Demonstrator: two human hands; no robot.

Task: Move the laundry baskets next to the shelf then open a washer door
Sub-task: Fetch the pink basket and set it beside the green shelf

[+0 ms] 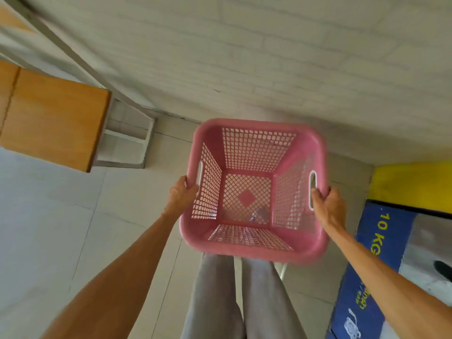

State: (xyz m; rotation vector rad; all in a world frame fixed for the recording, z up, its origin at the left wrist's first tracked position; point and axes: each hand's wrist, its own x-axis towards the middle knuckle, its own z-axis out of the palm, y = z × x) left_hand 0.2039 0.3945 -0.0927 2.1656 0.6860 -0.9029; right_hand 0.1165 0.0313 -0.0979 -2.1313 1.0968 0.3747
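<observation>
The wood-topped shelf (56,118) fills the upper left of the frame; the pink basket (254,192) hangs at centre, seemingly empty, so likely light and stiff. The left hand (182,194) and right hand (329,206) are each clamped on its rim at the side handle slots, the sensible hold.

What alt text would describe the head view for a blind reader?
Two hands, left and right, hold an empty pink basket by its side handles above a tiled floor. A wooden shelf is at left, a blue washer at right.
</observation>
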